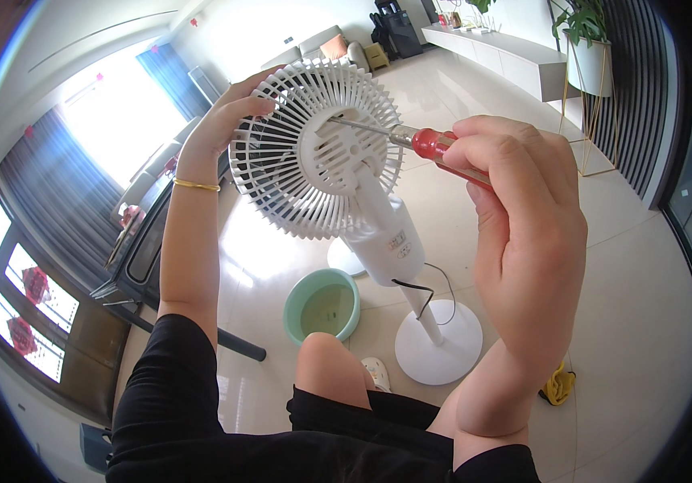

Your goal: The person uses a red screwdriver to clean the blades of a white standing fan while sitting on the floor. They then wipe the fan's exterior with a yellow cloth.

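A white pedestal fan [391, 241] stands before me with the back of its round, slatted grille [279, 205] facing me. My left hand [240, 111] grips the grille's upper left rim, its thumb on the slats and its other fingers partly hidden behind them. In my right hand [521, 163] is a screwdriver [433, 145] with a red, partly clear handle. Its shaft points left, and the tip meets a recess near the top of the grille's central hub [327, 160]. Whether a screw sits there cannot be told. A dark cord hangs at the fan's column.
On the tiled floor, a green basin [290, 311] holding liquid stands left of the fan's round base [460, 356]. A yellow and black cloth item [559, 386] lies at the right. A dark table [134, 265] is at the left. Farther off are a sofa [318, 45] and a potted plant [587, 66].
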Demonstrator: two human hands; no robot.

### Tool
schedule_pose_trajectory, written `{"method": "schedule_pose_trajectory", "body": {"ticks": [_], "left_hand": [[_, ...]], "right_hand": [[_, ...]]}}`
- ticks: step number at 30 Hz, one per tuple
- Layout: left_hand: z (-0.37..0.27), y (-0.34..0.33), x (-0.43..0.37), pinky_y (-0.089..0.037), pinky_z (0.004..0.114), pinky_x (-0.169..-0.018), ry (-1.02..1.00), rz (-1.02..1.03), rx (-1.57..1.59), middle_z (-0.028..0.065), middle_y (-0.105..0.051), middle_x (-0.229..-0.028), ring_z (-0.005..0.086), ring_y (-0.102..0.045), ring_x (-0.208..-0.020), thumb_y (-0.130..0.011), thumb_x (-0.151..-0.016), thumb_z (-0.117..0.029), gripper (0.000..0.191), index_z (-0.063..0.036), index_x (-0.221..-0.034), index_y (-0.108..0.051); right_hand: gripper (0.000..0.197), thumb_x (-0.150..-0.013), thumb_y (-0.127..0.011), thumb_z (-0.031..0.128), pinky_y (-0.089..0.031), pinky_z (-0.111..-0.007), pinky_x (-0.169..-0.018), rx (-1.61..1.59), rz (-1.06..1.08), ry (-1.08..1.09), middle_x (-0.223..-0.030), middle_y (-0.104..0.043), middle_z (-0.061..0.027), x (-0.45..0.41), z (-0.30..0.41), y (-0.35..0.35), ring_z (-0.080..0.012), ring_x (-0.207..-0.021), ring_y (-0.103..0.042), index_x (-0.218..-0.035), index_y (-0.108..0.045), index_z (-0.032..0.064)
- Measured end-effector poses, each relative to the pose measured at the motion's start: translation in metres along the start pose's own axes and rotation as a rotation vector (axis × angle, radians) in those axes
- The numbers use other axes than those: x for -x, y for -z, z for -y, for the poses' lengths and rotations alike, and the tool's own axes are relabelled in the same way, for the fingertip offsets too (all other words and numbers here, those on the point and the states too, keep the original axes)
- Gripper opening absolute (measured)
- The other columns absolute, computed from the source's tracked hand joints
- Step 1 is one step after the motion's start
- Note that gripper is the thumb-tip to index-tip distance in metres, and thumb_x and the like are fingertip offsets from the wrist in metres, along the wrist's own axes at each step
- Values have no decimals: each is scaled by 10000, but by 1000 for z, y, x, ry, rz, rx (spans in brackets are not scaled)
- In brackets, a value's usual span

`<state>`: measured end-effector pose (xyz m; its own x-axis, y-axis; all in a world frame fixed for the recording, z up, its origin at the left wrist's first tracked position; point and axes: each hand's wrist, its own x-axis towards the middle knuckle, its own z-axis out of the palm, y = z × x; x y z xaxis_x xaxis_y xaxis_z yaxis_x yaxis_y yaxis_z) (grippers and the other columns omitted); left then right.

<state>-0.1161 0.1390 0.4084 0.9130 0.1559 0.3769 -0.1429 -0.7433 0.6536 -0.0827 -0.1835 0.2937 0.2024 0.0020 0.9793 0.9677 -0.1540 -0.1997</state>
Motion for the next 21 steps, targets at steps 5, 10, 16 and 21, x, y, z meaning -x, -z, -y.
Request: {"method": "schedule_pose_trajectory", "body": {"ticks": [5,10,16,21], "left_hand": [[4,1,-3,-472,291,-861,17,3,3,162,-621,-1096,230,-602,-975,-604,-662,-301,741,1,-1326,-475],[4,2,-4,-484,294,-845,-19,-1,-30,166,-620,-1094,238,-599,-987,-603,-660,-300,736,-1,-1322,-480],[-2,-2,1,-471,280,-858,4,-9,0,172,-617,-1093,226,-589,-980,-600,-671,-272,719,12,-1320,-476],[-3,-1,2,-469,277,-866,-18,23,18,165,-614,-1106,211,-596,-982,-592,-699,-228,689,35,-1322,-460]], "right_hand": [[135,-774,-568,-91,-470,-304,-716,-13,13,-25,-938,-640,-93,0,-6,2,-249,-865,-567,-848,-588,20],[131,-771,-577,-87,-468,-311,-719,-20,17,-25,-938,-641,-88,0,-7,2,-244,-863,-565,-843,-586,22],[176,-724,-577,-80,-451,-317,-702,103,46,97,-922,-636,-80,-3,9,1,-250,-822,-541,-859,-592,32],[202,-713,-582,-38,-438,-319,-665,97,80,103,-912,-624,-103,-4,20,-1,-258,-782,-528,-905,-584,25]]}}
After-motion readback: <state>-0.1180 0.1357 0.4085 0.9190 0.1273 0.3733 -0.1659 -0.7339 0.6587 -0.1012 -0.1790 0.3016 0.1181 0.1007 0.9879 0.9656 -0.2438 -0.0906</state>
